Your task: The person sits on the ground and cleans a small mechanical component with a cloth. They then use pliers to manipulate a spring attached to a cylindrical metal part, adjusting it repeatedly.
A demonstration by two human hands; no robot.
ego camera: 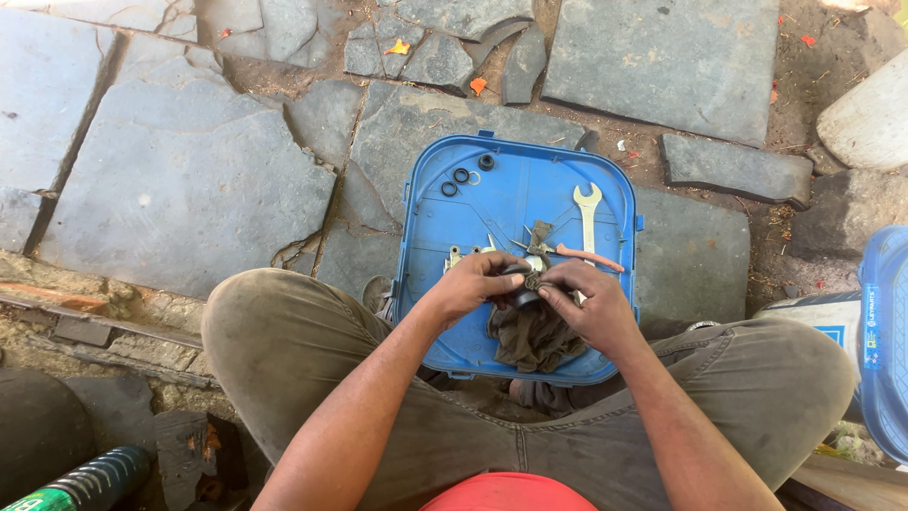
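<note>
My left hand (468,284) and my right hand (586,303) meet over a blue plastic lid (605,170) that lies on the stone paving between my knees. Together they grip a small dark round part (520,284), wrapped partly in a dirty dark rag (532,339) that hangs below my hands. On the lid lie an open-ended spanner (587,213), several black rubber rings (462,176), a thin orange-handled tool (591,255) and small metal pieces (456,254).
Cracked grey stone slabs (180,170) surround the lid. A blue container (887,341) stands at the right edge, with a white object (865,118) above it. A green and black ribbed grip (85,483) lies at the bottom left.
</note>
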